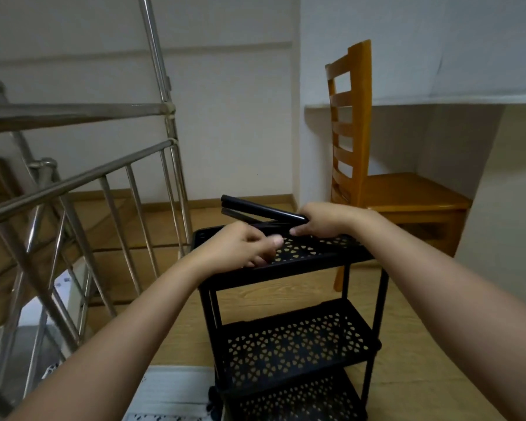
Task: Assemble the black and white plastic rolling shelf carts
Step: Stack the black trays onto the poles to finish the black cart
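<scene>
The black plastic shelf cart (pixel 286 276) stands upright on the wooden floor (pixel 422 344), directly in front of the person and between their two outstretched forearms. Three perforated tiers are fitted onto thin black corner posts: the top shelf (pixel 310 253), the middle shelf (pixel 298 347) and the bottom shelf (pixel 304 399). A small caster (pixel 212 392) shows at the lower left corner.

The right hand (pixel 322 221) hovers just above the back of the top shelf. Its grip is closed round one end of a bundle of black tubes (pixel 264 208), and the fingers are curled under them. The tubes slant up and away to the left, with their free ends well clear of the shelf.

The left hand (pixel 240 247) is over the left part of the top shelf, near the right hand. Its thumb points toward the tubes and its fingers curl downward. Motion blur hides whether this grip holds anything or merely rests against the shelf.

A wooden ladder-back chair (pixel 353 147) stands behind the cart on the right, tucked under a white ledge (pixel 407 101). A stainless steel stair railing (pixel 104 177) fills the left side. A white patterned mat (pixel 170 390) lies on the floor beside the cart's base.
</scene>
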`<action>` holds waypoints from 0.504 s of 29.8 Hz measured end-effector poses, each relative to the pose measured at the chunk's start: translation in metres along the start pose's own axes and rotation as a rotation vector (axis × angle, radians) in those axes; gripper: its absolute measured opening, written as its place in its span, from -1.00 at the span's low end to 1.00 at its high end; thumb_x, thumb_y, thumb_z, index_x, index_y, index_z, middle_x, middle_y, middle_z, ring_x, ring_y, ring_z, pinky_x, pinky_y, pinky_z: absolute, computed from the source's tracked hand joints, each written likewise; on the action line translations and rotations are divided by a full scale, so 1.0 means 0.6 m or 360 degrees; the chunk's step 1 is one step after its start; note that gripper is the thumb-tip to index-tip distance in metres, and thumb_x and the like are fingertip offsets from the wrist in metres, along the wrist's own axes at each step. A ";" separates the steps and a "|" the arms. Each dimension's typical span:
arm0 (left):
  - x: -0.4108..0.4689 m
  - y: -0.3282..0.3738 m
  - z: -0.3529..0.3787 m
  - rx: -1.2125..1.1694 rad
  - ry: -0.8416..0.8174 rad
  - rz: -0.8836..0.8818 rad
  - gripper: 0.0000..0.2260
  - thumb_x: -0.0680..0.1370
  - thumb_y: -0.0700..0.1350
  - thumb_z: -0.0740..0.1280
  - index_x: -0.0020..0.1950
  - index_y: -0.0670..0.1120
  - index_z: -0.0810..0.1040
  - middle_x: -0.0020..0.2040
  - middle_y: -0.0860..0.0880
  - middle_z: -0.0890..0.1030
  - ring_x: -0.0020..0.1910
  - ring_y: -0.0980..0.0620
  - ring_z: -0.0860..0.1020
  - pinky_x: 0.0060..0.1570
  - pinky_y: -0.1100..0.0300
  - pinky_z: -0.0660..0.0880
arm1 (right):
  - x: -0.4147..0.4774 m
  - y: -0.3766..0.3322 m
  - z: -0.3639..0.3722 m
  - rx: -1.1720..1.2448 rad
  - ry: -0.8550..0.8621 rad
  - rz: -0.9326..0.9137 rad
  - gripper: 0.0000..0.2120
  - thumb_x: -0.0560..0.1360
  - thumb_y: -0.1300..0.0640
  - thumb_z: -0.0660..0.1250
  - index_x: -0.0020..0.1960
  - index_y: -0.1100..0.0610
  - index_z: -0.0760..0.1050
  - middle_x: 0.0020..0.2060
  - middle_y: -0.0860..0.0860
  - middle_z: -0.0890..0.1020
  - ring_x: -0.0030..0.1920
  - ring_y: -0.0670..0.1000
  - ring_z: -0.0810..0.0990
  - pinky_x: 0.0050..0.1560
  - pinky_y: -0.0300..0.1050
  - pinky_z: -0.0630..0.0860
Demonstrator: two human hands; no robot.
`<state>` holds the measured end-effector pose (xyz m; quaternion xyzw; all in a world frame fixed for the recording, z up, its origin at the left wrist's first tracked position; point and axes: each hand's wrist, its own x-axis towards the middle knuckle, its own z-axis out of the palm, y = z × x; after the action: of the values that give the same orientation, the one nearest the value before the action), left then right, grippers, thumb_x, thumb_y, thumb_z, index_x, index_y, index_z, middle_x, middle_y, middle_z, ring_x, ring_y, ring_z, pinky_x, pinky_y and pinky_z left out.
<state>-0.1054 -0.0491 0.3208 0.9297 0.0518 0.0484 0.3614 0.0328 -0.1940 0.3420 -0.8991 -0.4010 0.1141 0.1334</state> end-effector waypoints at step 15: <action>0.086 -0.036 -0.039 -0.1095 0.0015 -0.0869 -0.76 0.62 -0.08 0.21 -0.08 -0.21 0.55 -0.34 -0.11 0.67 -0.47 0.08 0.62 -0.54 0.33 0.51 | 0.013 -0.020 -0.016 0.0366 -0.0376 -0.0086 -0.61 0.54 -0.21 0.19 0.09 0.09 0.51 -0.11 -0.04 0.63 -0.10 -0.05 0.61 -0.11 -0.23 0.49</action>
<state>-0.0584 -0.0109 0.3265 0.7072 0.2781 -0.0300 0.6494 0.0326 -0.1819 0.3545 -0.8471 -0.4222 0.2604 0.1904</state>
